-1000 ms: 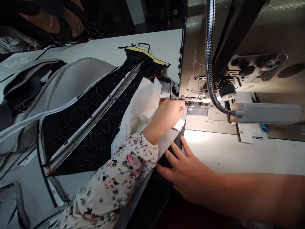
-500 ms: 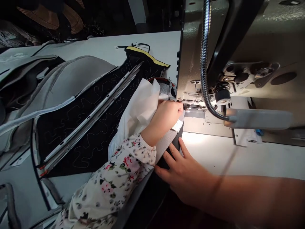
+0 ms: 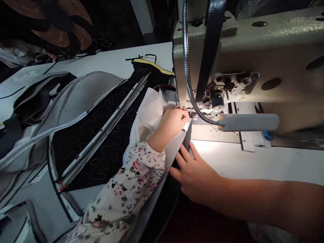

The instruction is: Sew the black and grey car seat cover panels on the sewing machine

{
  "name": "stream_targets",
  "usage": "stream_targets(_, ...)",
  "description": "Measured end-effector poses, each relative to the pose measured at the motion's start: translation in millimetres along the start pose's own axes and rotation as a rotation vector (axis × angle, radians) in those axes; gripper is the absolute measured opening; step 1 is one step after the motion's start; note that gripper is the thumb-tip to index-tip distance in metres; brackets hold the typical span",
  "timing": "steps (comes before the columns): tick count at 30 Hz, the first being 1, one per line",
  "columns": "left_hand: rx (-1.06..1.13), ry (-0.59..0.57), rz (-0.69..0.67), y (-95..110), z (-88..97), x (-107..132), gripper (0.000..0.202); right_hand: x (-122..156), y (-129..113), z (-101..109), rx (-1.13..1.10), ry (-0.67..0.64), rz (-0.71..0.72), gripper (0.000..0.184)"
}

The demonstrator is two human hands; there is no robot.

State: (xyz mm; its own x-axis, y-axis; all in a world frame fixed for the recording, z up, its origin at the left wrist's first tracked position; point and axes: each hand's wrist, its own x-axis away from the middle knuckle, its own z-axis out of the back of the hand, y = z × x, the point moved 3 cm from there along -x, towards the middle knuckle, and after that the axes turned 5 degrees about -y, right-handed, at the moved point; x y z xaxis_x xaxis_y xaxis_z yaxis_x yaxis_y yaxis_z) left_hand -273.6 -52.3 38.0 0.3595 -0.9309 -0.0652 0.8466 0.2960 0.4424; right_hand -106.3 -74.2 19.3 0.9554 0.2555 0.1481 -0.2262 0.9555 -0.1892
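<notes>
My left hand [image 3: 170, 125], in a floral sleeve, is closed on the grey mesh-backed fabric [image 3: 176, 146] right beside the needle area of a sewing machine [image 3: 243, 50]. Its fingers are curled, and the pinched edge is partly hidden. A small white tag [image 3: 186, 126] lies on the fabric by that hand. Thin white cloth [image 3: 149, 108] bunches up behind my left wrist. Lower down, my right hand [image 3: 196, 173] rests with fingers spread along the dark edge of the same piece. The presser foot is mostly hidden behind the lamp's neck.
A black panel [image 3: 106, 145] with wavy stitched wire lies to the left, next to grey padded pieces [image 3: 98, 84]. The grey lamp [image 3: 249, 122] hangs low over the machine bed. White slips [image 3: 250, 140] lie at the right; a fan [image 3: 58, 20] is behind.
The view has shifted, so the machine appears farther left. The white tag is closer to the needle area. Both hands keep their hold and touch on the fabric.
</notes>
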Motion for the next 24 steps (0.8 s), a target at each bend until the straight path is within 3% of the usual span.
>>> stream_targets(4,-0.396,0.108,-0.123,25.9,5.3,41.6,0.024,1.2,-7.6,-3.9,0.067,-0.028,-0.007,0.061)
stream_targets(6,-0.517,0.058,-0.249,40.9,2.3,64.6,0.025,2.2,-13.8,-7.5,0.103,-0.086,0.007,0.059)
stream_targets(8,-0.535,-0.055,-0.291,48.0,-1.9,78.0,0.029,3.5,-19.5,-10.8,0.130,-0.129,0.024,0.052)
stream_targets(10,-0.528,-0.172,-0.205,45.3,-4.9,78.6,0.042,5.0,-23.5,-12.2,0.139,-0.100,0.028,0.049)
stream_targets(13,-0.541,-0.257,-0.056,35.1,-6.1,66.0,0.051,7.8,-26.7,-13.4,0.140,0.035,0.032,0.050)
stream_targets(18,-0.441,-0.285,0.030,33.2,-7.5,49.4,0.046,11.9,-30.8,-18.7,0.190,0.179,0.073,0.048)
stream_targets(24,-0.408,-0.289,0.146,43.6,-13.3,47.0,0.036,13.2,-31.3,-17.0,0.195,0.201,0.072,0.048)
